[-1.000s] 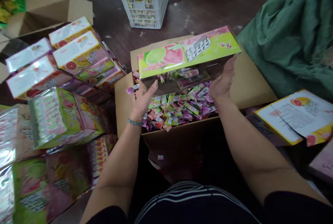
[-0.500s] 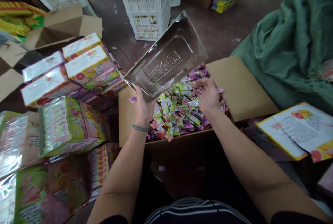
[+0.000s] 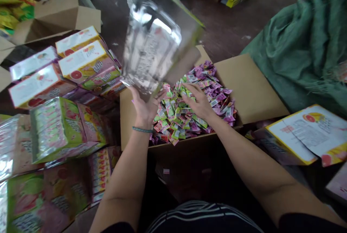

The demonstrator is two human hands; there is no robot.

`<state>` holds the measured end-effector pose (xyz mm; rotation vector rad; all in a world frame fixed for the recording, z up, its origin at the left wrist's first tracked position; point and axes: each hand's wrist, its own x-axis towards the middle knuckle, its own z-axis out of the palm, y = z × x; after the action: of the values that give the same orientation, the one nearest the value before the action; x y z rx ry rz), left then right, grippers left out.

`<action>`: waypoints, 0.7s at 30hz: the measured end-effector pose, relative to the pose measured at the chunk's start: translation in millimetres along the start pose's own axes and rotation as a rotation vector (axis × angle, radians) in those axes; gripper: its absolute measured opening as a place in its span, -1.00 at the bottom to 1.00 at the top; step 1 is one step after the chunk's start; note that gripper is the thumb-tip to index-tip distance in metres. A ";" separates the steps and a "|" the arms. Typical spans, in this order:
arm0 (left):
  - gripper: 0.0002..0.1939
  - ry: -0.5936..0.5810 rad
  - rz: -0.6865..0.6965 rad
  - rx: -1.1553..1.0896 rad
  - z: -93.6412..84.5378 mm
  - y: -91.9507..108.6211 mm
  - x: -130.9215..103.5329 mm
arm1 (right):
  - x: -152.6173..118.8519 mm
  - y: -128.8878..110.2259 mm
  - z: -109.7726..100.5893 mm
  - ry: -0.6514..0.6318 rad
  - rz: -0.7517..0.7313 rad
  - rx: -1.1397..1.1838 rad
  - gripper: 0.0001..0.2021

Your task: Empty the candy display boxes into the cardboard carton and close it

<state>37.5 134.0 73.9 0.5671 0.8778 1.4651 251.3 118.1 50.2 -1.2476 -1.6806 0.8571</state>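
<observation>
Left hand (image 3: 145,106): fingers closed on lower edge of clear plastic box (image 3: 154,45), raised, blurred, above carton (image 3: 252,88).
Right hand (image 3: 199,104): fingers spread flat on sachets (image 3: 211,92) inside carton.

Left hand (image 3: 145,104) raised with fingers curled upward; right hand (image 3: 197,103) lies flat, palm down.

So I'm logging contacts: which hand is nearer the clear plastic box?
Left. The left hand holds the clear plastic box from below; the right hand rests on the candies.
</observation>
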 end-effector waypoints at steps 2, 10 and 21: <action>-0.14 0.067 0.061 -0.046 -13.6 11.9 5.8 | -0.1 -0.7 7.2 -0.030 -0.063 -0.263 -0.34; -0.13 0.313 0.103 -0.248 -59.1 47.0 -1.1 | 24.8 -3.7 61.7 -0.182 0.142 -0.662 -0.15; -0.18 0.340 0.072 -0.201 -101.2 73.5 -37.6 | -39.0 -9.9 151.8 -0.561 -0.101 -0.881 -0.52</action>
<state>-82.9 83.6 78.9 0.2038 0.9646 1.7232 114.1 72.5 -11.1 -1.5343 -2.7233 0.4016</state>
